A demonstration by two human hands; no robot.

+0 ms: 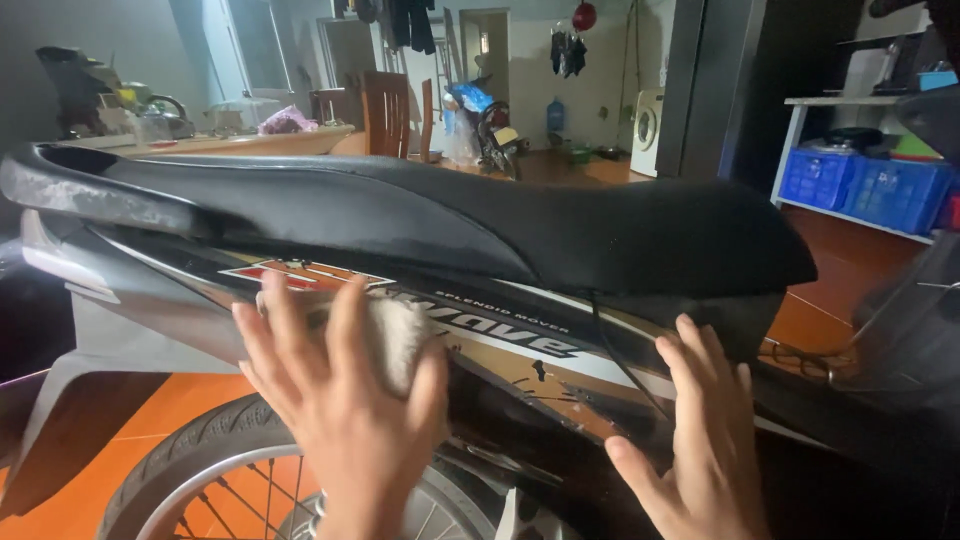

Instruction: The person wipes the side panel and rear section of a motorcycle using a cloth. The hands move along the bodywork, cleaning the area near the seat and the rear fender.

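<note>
A white cloth [400, 338] lay pressed against the motorbike's side panel [520, 345], just below the black seat [480, 225] and above the rear wheel [215, 465]. The left hand [345, 415] covered it with fingers spread wide and flat, the cloth bulging out between the fingers and the thumb; whether any finger gripped it I cannot tell. The right hand [705, 435] lay open too, fingers fanned and resting on the dark panel farther toward the front of the bike, holding nothing.

The panel carried a long decal [500, 330]: a red and white patch at the rear end beside the left fingertips, then a tan and white stripe with dark slanted lettering running down between the two hands. A thin black cable [615, 355] crossed the stripe from under the seat.

The floor [150, 420] under the wheel was orange. At the right, blue crates [865, 185] stood in a row on a white shelf [850, 215]. Behind the seat were a wooden table [220, 142] with clutter on it, a wooden chair [385, 115], a second motorbike [498, 135] with a blue bag above it, a blue water jug [556, 115] by the far wall, and a white washing machine [648, 132]. Dark clothes [410, 20] hung overhead, and a red round thing [584, 15] hung near them.
</note>
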